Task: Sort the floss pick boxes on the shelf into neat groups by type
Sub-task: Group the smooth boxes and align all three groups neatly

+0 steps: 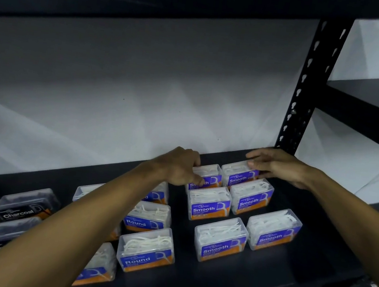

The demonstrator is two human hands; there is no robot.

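Left hand (180,166) curled, pinching the back-left Smooth box (207,177), right hand (277,165) with straight fingers touching the back-right Smooth box (238,176), at frame centre on the shelf (263,268), Round boxes (145,249) lower left

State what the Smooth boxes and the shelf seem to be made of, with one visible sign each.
Smooth boxes: clear, glossy plastic, since white picks show through the lids; printed labels look like paper or film. Shelf: probably black painted metal, matte, matching its slotted upright post.
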